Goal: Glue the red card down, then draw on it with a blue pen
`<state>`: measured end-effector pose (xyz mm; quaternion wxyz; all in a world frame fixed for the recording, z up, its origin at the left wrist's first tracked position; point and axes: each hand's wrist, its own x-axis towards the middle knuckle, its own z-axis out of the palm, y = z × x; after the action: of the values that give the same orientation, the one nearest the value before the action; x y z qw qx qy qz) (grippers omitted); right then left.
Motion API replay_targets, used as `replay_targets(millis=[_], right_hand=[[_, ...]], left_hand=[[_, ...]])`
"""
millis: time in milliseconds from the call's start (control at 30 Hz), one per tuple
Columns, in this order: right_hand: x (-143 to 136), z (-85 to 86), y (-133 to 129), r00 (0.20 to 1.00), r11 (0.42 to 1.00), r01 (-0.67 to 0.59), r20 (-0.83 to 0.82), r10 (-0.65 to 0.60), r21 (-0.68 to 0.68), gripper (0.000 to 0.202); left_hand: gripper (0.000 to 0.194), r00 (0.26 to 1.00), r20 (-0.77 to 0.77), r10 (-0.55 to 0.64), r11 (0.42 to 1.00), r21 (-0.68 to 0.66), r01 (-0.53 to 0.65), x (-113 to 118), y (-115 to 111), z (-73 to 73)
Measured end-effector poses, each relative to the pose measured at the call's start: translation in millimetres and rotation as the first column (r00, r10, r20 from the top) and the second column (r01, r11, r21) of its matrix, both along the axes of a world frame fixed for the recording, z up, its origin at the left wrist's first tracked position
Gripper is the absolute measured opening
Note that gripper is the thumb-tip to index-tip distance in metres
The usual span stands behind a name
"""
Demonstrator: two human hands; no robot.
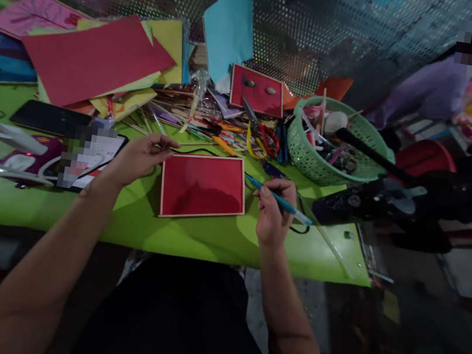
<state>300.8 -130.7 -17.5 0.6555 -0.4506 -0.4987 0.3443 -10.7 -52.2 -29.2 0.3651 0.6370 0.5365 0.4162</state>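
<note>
A red board with a pale wooden frame (202, 190) lies on the green table in front of me, faint pencil-like marks showing on its upper part. My left hand (144, 154) is at its upper left corner, thumb and fingers bent together. A thin black cord (198, 150) runs from beside those fingertips along the frame's top edge; whether they pinch it or anything else, I cannot make out. Just off the frame's right side, my right hand (275, 209) is closed around a blue pen (283, 202), its tip pointing left towards the board.
Behind the board lie scissors (254, 129), thin sticks and a smaller red framed piece (257, 91). A green basket (339, 139) of tools stands right, near a black stand (365, 202). Coloured paper (98, 56), phones (50, 116) and cables are left. Another person (435, 88) sits far right.
</note>
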Motion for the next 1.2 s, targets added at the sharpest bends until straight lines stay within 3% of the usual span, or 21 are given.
replay_targets(millis=[133, 333, 500, 600, 767, 967, 1200], right_hand=[[1.9, -8.2, -17.8, 0.999, 0.999, -0.017, 0.046, 0.019, -0.030, 0.015], [9.0, -18.3, -36.1, 0.993, 0.998, -0.051, 0.106, 0.053, -0.020, 0.014], [16.5, -25.0, -46.0, 0.984, 0.983, -0.157, 0.075, 0.164, -0.091, 0.018], [18.7, -25.3, -48.8, 0.968, 0.959, -0.236, 0.045, 0.246, -0.154, 0.019], [17.4, -17.9, -47.1, 0.909, 0.861, -0.365, 0.064, 0.412, -0.354, 0.023], [20.3, -7.3, -45.4, 0.870, 0.805, -0.401, 0.093, 0.484, -0.437, 0.024], [30.3, -6.7, -45.4, 0.848, 0.733, -0.430, 0.042, 0.528, -0.527, 0.024]], left_hand=[[0.028, 0.981, 0.165, 0.104, 0.995, -0.020, -0.102, 3.5, 0.7, -3.2], [0.034, 0.980, 0.163, 0.113, 0.992, -0.065, -0.103, 9.2, 3.8, -13.0], [0.032, 0.995, 0.051, 0.091, 0.993, -0.076, -0.087, 11.0, 3.3, -17.0], [0.026, 0.991, -0.107, 0.085, 0.996, -0.022, -0.088, 12.5, 1.1, -14.8], [0.022, 0.914, -0.406, 0.021, 0.999, 0.048, -0.001, 14.3, -0.8, -8.9], [0.020, 0.883, -0.470, -0.001, 0.999, 0.035, 0.020, 12.1, 3.5, -7.2], [0.023, 0.859, -0.510, -0.051, 0.998, 0.010, 0.065, 9.2, 6.4, -8.8]])
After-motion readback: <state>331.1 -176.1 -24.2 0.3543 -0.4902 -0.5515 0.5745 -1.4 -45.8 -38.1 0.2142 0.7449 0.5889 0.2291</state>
